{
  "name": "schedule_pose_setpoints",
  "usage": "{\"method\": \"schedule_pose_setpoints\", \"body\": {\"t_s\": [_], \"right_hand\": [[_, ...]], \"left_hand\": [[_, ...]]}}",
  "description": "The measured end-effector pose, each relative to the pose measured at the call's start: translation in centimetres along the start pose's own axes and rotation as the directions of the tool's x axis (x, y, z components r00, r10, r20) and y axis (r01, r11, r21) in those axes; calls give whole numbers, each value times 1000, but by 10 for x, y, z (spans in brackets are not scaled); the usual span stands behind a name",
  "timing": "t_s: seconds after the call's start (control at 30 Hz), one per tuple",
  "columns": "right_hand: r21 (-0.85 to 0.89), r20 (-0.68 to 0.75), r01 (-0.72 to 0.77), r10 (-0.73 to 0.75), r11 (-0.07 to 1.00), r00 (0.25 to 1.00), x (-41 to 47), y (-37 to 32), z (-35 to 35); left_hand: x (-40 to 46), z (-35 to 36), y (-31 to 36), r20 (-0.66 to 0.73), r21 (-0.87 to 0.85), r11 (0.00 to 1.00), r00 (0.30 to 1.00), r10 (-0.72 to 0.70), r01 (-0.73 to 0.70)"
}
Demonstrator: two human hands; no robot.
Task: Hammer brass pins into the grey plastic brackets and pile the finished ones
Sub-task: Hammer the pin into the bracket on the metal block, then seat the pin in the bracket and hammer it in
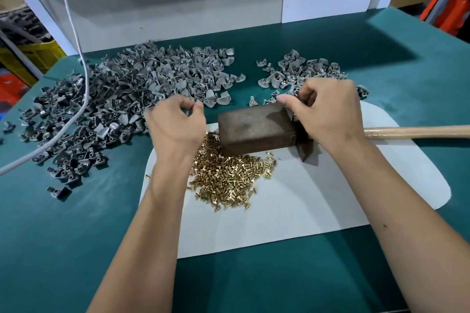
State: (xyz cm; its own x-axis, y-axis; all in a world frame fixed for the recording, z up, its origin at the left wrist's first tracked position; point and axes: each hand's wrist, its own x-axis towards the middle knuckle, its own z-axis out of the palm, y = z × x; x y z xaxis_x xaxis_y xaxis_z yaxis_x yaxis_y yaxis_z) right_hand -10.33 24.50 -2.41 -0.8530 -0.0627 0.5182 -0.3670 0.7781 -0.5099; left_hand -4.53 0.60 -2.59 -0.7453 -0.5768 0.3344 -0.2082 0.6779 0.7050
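Head view of a green work table [76,236] with a white sheet [305,206] laid on it. A rusty brown metal block [254,127] sits at the far edge of the sheet, with a loose heap of brass pins [229,175] spread just in front of it and against its near left corner. A hammer lies to the right of the block, its wooden handle [417,131] running off the right edge and its dark head [306,148] partly hidden under the right wrist.

The left hand [175,124] hovers above the pins at the block's left end, fingers curled, thumb and forefinger pinching a small item that is too small to identify. The right hand [323,114] is over the block's far right corner, thumb and fingers closed on a dark grey piece, probably a bracket, mostly hidden by the fingers.

A large pile of grey plastic brackets [122,99] covers the table to the left and behind. A smaller pile of brackets with brass showing in them [300,71] lies at the far right, well apart from the large pile. A white cable [84,99] crosses the large pile
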Motion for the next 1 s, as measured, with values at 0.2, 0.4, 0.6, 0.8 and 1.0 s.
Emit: {"method": "schedule_pose_setpoints", "body": {"t_s": [0.2,0.4,0.6,0.8,1.0], "right_hand": [[79,-38,-102,106,992,994,0,-1,-3],[166,57,340,-353,926,934,-27,-41,-5],[244,334,693,-730,678,597,-67,-94,14],[157,471,783,-743,602,476,-82,-105,33],[126,505,781,-718,611,480,-84,-109,37]], "left_hand": [[8,-11,-20,23,284,952,991,-130,118],[14,-20,-30,96,203,976,990,-100,79],[22,-31,-39,112,149,987,990,-83,66],[24,-37,-46,65,151,986,995,-81,70],[24,-34,-49,52,162,980,991,-125,116]]}}
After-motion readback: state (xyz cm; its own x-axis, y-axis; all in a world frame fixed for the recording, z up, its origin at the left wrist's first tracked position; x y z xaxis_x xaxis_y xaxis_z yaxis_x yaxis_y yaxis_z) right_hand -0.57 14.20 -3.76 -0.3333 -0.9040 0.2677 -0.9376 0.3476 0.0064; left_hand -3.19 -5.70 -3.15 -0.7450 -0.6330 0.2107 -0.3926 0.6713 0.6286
